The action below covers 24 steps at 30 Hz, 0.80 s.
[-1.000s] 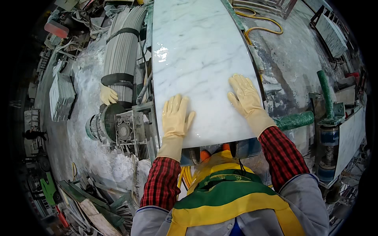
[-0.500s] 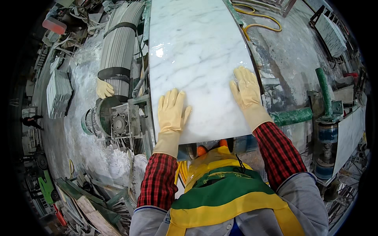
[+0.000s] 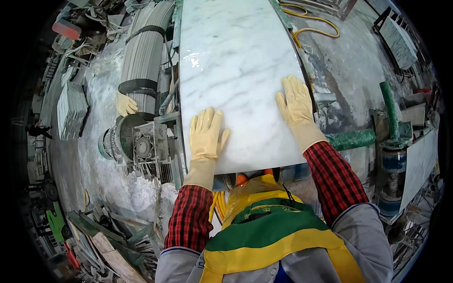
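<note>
Two pale rubber-gloved hands are laid flat on a glossy, grey-veined white marble slab point(image 3: 236, 75), near its closer edge: the left hand point(image 3: 206, 134) with fingers held loosely together, the right hand point(image 3: 296, 104) likewise. Left of the slab, a ribbed grey motor point(image 3: 134, 144) is mounted.

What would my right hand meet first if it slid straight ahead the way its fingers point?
Only more of the white marble slab. The right hand lies flat near the slab's right edge, fingers pointing up the slab. Nothing rests on the stone ahead as far as the picture shows.
</note>
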{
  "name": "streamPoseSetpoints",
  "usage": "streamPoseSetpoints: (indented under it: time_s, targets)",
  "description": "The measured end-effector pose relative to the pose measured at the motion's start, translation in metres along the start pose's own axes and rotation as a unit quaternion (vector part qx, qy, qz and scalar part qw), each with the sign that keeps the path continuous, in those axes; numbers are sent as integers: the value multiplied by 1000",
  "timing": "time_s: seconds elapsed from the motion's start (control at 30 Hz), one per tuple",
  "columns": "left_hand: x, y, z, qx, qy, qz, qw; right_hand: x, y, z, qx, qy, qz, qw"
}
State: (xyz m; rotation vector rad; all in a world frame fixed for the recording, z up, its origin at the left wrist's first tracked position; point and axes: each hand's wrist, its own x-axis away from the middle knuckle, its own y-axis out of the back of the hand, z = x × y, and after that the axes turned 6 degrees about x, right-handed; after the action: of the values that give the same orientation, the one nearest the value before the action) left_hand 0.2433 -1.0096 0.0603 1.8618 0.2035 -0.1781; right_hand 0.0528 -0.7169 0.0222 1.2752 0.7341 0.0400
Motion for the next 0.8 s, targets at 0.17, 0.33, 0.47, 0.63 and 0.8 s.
streamPoseSetpoints:
  time_s: [0.17, 0.33, 0.47, 0.63, 0.8]
  targets:
    - [3, -1, -1, 3, -3, -9, 1000, 0, -7, -4, 21, 3, -10, 1000]
    - [6, 0, -3, 4, 1, -11, 1000, -6, -12, -8, 20, 14, -16, 1000]
    - [9, -1, -3, 2, -2, -17, 1000, -12, -16, -10, 34, 28, -27, 999]
    - [9, 4, -7, 11, 12, -10, 1000, -29, -18, -17, 27, 35, -23, 999]
    - [15, 6, -8, 23, 36, 1, 999, -37, -22, -16, 28, 30, -16, 999]
